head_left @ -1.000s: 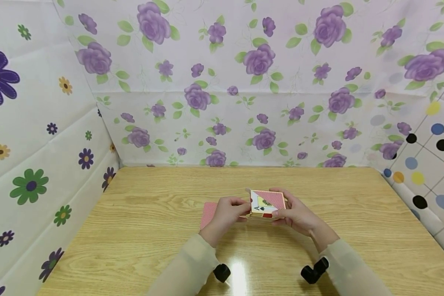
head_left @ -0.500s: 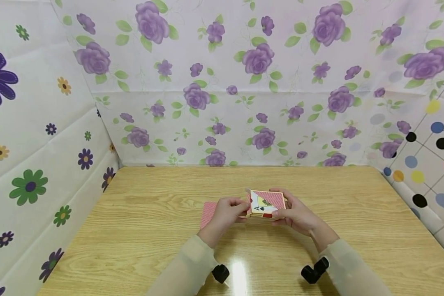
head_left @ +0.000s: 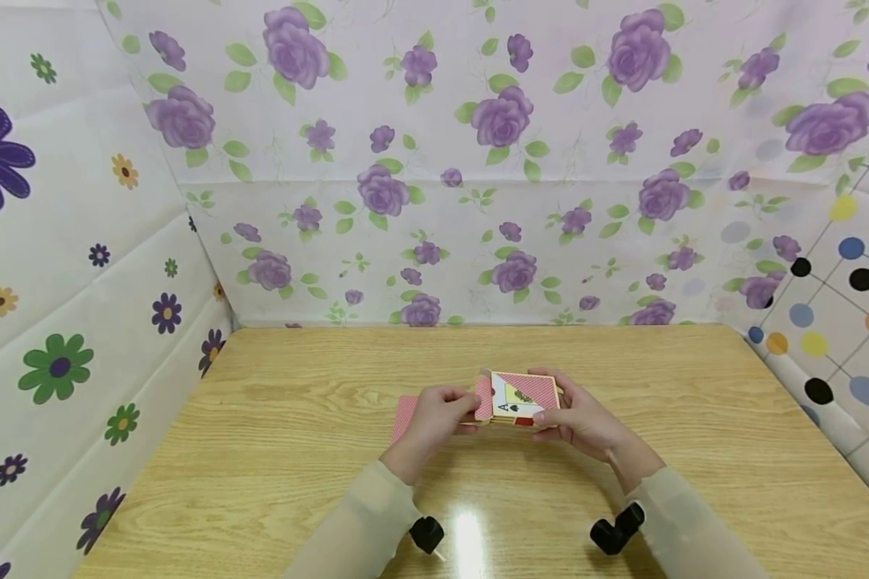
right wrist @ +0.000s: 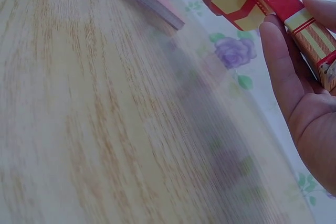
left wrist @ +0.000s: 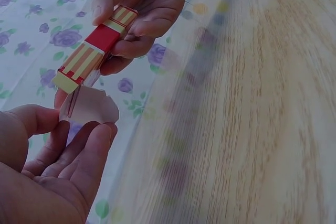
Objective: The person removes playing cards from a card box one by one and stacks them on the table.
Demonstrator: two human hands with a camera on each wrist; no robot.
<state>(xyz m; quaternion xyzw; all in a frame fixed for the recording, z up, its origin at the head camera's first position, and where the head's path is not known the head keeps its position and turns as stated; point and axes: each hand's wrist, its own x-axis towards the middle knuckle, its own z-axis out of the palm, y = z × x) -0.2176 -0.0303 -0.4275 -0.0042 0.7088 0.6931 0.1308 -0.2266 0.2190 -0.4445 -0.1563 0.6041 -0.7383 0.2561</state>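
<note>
My right hand grips a playing-card box in red, white and yellow with an ace of spades on its face, thumb along its near side. At the box's left end, my left hand pinches the end flap, which stands out from the box. In the left wrist view the pale inside of a flap shows between thumb and fingers. A small flap sticks out in the right wrist view. Behind the left hand lies a red-backed deck of cards on the table, partly hidden.
The wood-grain table ends against a floral cloth backdrop. A flowered cloth closes the left side and a dotted one the right. Black wrist cameras sit below both sleeves.
My left hand has shifted slightly left, drawing the flap out, so more of its red-patterned surface shows. The right hand and box stay about where they were.
</note>
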